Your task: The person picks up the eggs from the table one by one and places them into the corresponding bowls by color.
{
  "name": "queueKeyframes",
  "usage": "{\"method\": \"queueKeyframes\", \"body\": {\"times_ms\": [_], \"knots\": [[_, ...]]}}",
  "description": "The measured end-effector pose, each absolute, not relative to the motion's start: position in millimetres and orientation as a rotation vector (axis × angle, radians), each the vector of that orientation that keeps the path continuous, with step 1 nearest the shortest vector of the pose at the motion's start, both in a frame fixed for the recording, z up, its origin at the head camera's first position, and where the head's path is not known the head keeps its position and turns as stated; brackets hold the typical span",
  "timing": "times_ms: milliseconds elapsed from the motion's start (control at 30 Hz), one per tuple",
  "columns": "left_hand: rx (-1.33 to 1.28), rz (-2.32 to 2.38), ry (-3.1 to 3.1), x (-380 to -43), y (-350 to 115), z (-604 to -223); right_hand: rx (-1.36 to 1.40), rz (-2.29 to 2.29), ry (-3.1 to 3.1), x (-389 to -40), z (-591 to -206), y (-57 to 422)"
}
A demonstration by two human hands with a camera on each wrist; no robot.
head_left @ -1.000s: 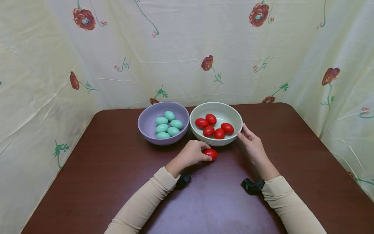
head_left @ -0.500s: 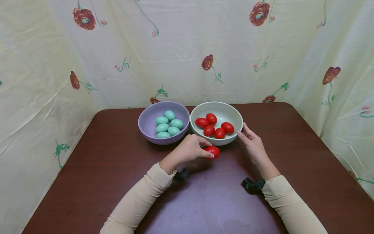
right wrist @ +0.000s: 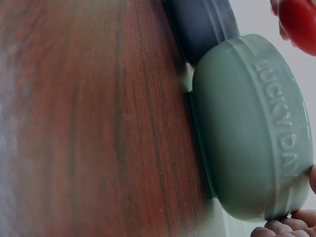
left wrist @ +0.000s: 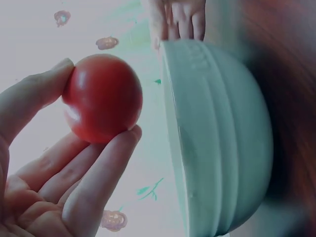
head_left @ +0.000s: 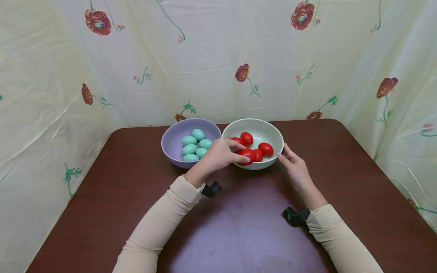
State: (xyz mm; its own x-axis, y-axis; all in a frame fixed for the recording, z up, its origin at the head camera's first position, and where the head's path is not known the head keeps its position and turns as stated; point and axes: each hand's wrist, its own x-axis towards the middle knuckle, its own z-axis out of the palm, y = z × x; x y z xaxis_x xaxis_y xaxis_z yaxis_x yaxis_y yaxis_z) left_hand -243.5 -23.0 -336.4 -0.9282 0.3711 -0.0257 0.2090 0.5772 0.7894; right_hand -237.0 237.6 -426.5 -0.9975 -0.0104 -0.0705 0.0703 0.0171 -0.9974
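Observation:
My left hand (head_left: pixel 220 153) pinches a smooth red egg (head_left: pixel 248 156) between thumb and fingertips, above the near rim of a pale green bowl (head_left: pixel 252 166). In the left wrist view the same egg (left wrist: pixel 102 98) is held up beside the bowl's rim, apart from it. Several other red eggs (head_left: pixel 266 149) lie inside the bowl, some partly hidden behind the held one. At the bowl's right side, my right hand (head_left: pixel 296 168) holds the rim between thumb and fingers. The right wrist view shows raised "LUCKY DAY" lettering on the bowl's outer wall (right wrist: pixel 247 133).
A purple bowl (head_left: pixel 170 153) with several mint-green eggs (head_left: pixel 189 149) stands right against the green bowl's left side. Both rest near the far edge of a dark wood table (head_left: pixel 102 212). A flowered cloth (head_left: pixel 205 76) hangs behind and at the sides.
My left hand has lifted the red egg from the table in front of the green bowl, up and forward over its near rim. The right hand has stayed at the bowl.

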Motion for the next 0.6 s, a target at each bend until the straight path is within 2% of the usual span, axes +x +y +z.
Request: {"method": "queueKeyframes", "body": {"times_ms": [300,600], "knots": [[0.506,1.207,2.747,-260,-18,-324,0.064,-2.162,2.196,-237,-426,238],[0.49,1.18,2.777,-278,-15,-328,0.072,-2.161,2.194,-236,-425,238]]}}
